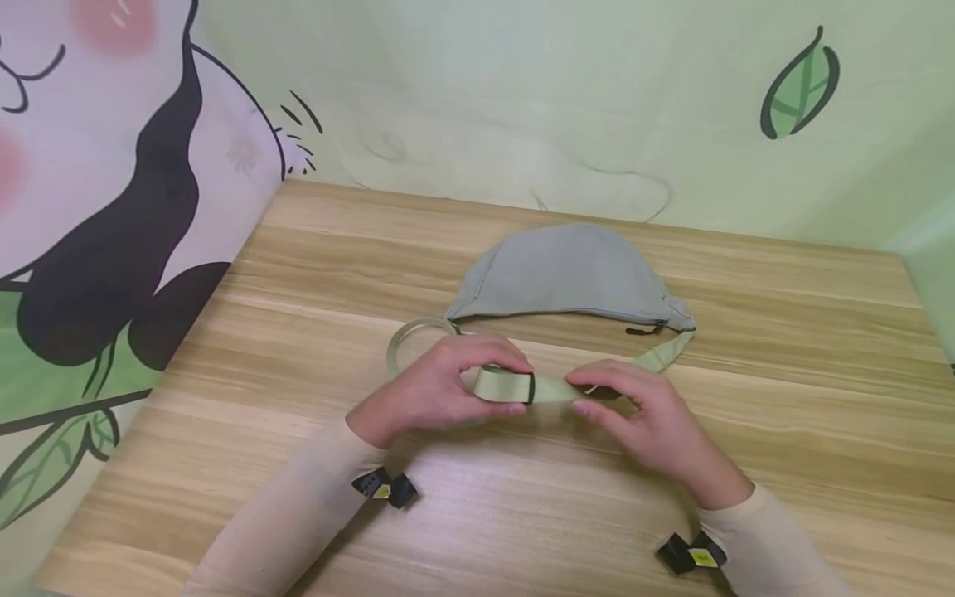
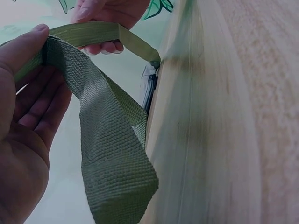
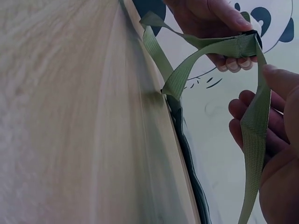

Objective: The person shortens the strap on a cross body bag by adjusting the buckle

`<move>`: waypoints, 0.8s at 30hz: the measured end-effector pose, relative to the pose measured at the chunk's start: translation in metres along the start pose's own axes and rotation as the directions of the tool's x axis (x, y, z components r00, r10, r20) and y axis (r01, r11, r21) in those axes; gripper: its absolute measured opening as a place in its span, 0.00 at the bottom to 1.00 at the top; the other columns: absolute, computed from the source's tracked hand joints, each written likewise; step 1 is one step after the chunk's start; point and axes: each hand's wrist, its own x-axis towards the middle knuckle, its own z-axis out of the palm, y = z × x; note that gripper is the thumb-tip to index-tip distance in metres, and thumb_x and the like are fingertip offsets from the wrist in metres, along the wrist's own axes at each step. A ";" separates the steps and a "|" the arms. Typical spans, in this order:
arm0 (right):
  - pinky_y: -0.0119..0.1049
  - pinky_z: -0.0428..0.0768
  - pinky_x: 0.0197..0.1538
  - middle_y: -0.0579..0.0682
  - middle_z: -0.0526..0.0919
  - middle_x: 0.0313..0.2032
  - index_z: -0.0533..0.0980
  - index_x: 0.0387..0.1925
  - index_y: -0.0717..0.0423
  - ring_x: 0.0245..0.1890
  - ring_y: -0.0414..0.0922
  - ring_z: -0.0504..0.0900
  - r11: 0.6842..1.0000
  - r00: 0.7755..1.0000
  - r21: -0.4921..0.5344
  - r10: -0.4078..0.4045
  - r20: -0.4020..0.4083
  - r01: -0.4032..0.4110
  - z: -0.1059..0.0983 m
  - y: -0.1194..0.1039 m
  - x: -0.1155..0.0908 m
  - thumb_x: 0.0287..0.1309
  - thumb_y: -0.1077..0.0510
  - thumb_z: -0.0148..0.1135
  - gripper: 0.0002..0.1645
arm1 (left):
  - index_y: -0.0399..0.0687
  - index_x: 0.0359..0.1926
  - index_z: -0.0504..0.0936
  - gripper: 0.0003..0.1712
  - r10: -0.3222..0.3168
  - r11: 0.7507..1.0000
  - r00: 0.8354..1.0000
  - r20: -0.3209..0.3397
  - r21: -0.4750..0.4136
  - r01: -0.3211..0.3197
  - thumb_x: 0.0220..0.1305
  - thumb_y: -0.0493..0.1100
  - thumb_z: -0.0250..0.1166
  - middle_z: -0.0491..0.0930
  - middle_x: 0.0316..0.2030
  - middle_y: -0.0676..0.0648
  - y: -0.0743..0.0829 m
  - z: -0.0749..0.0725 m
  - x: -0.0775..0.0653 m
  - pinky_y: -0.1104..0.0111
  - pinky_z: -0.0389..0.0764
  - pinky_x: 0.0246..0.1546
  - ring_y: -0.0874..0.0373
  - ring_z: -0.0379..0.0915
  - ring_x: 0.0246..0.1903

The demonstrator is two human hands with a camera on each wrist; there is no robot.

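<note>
A grey waist bag (image 1: pixel 567 274) lies on the table, its pale green strap (image 1: pixel 503 386) raised off the tabletop between both hands. My left hand (image 1: pixel 448 383) pinches the strap at a black slider buckle (image 1: pixel 531 388), thumb below and fingers above in the head view. To the right of the buckle, my right hand (image 1: pixel 649 414) holds the strap between thumb and fingers. In the left wrist view a loop of the green webbing (image 2: pixel 112 135) hangs from the left hand. The right wrist view shows webbing (image 3: pixel 254 126) running down past the right palm.
The wooden table (image 1: pixel 298 497) meets a pale green wall cloth (image 1: pixel 477 99) with a cartoon panda at the back and left. A dark zipper pull (image 1: pixel 643 330) hangs at the bag's right end. The strap's left curve (image 1: pixel 399 340) rests beside the bag.
</note>
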 end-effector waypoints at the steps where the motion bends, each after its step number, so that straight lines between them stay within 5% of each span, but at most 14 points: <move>1: 0.27 0.74 0.57 0.48 0.84 0.47 0.80 0.48 0.53 0.49 0.42 0.81 1.000 1.000 0.012 0.001 -0.012 -0.001 0.000 0.000 0.000 0.48 0.67 0.71 0.22 | 0.53 0.46 0.83 0.20 0.001 1.000 1.000 0.001 0.002 -0.001 0.50 0.47 0.75 0.82 0.44 0.57 0.000 0.000 0.000 0.67 0.77 0.53 0.62 0.77 0.47; 24: 0.28 0.79 0.50 0.55 0.85 0.41 0.81 0.43 0.61 0.43 0.45 0.82 0.977 0.959 0.027 -0.200 -0.199 0.210 0.016 -0.017 0.011 0.36 0.71 0.74 0.25 | 0.53 0.46 0.81 0.21 -0.013 1.000 1.000 0.012 0.008 0.012 0.49 0.44 0.76 0.82 0.43 0.57 0.001 0.007 0.007 0.68 0.76 0.50 0.64 0.76 0.45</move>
